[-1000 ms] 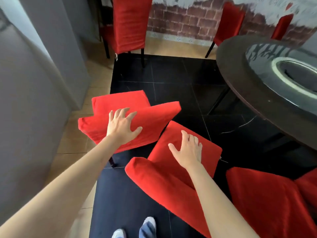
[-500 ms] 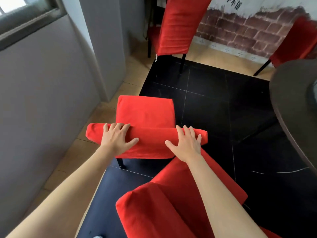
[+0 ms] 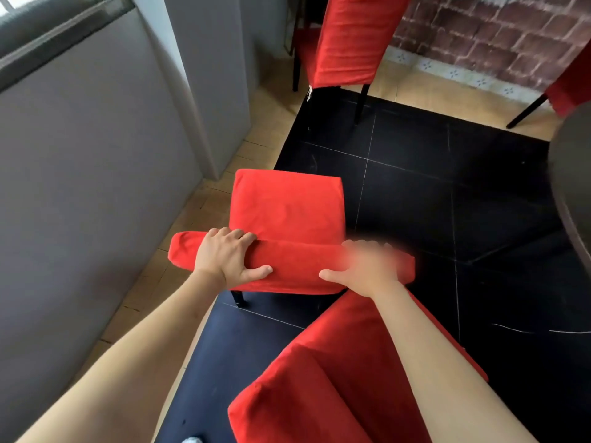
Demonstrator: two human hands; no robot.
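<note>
**Far left:** grey plastered wall (image 3: 80, 187) with a dark window ledge (image 3: 57, 36) across its top. A grey square pillar (image 3: 208, 75) stands just beside it. A strip of tan tiled floor (image 3: 179, 225) runs along the foot of both.

**Left of centre:** left hand (image 3: 228, 259), bare forearm reaching in from the lower left. Its fingers are curled over the top edge of a backrest and the thumb is pressed on the near face, a firm grip.

**Centre:** red fabric-covered chair with black legs (image 3: 287, 209). It stands upright where the tan strip meets the black tiled floor (image 3: 415, 193). Its backrest is toward the person and its seat points away. One black leg (image 3: 238, 297) shows below the cover.

**Right of centre:** right hand (image 3: 367, 270), on the same backrest near its right end and well apart from the left hand. The thumb lies on the near face. The fingers are blurred, so I cannot tell whether they curl round the edge.

**Lower centre:** second red covered chair (image 3: 335, 378), nearest the person, partly under the right forearm.

**Upper centre:** third red covered chair (image 3: 345, 39), well apart, at the far edge of the black tiles.

**Upper right:** red-brown brick-pattern wall (image 3: 479, 33), with part of a fourth red chair (image 3: 572, 87) in front of it.

**Far right:** rim of a dark round table (image 3: 572, 193).
</note>
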